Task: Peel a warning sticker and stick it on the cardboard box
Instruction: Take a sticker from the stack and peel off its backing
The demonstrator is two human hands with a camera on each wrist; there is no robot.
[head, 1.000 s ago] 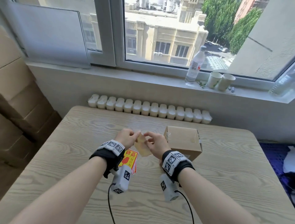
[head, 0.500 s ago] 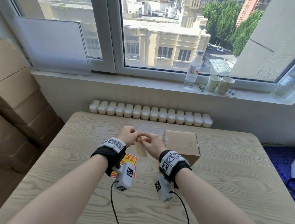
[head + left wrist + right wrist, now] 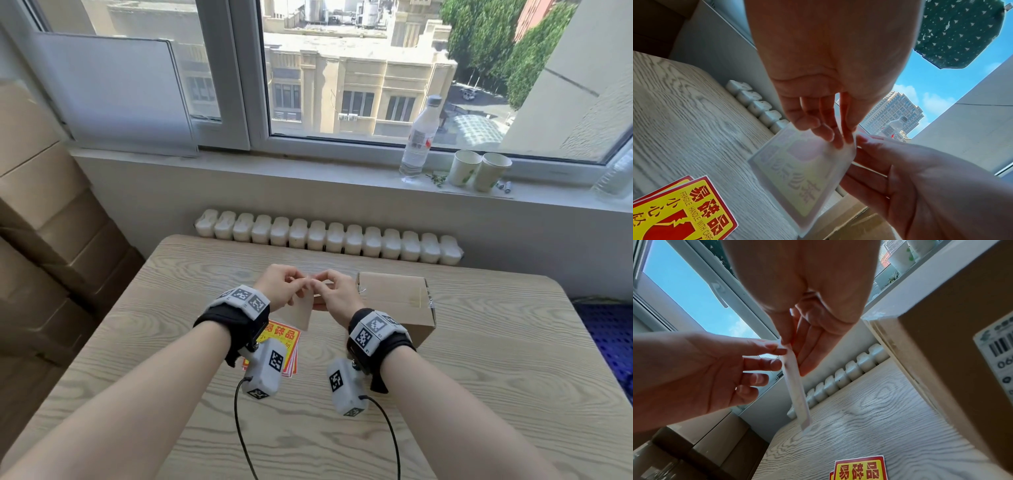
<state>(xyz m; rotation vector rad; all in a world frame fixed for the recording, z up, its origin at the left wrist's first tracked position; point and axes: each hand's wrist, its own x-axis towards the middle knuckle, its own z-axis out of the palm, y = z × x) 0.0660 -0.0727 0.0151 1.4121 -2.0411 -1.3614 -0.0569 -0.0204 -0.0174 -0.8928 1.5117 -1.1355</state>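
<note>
One warning sticker (image 3: 302, 313) hangs above the table, its pale back towards me. My left hand (image 3: 300, 283) and right hand (image 3: 318, 283) both pinch its top corner, fingertips nearly touching. In the left wrist view the sticker (image 3: 803, 175) shows mirrored print through the backing, and the left fingertips (image 3: 840, 139) hold its upper corner. The right wrist view shows the sticker (image 3: 795, 386) edge-on, pinched by the right fingers (image 3: 786, 341). The brown cardboard box (image 3: 394, 296) stands shut on the table just right of my hands.
A small stack of red-and-yellow fragile stickers (image 3: 282, 337) lies on the wooden table (image 3: 479, 359) under my left wrist. A white radiator (image 3: 329, 240) runs behind the table. On the sill stand a bottle (image 3: 419, 137) and two paper cups (image 3: 479, 169). Large cartons (image 3: 41, 240) are stacked at left.
Both hands stay together on the sticker's top corner and have lifted slightly. The sheet now hangs flatter below the fingers. The box and the stack have not moved.
</note>
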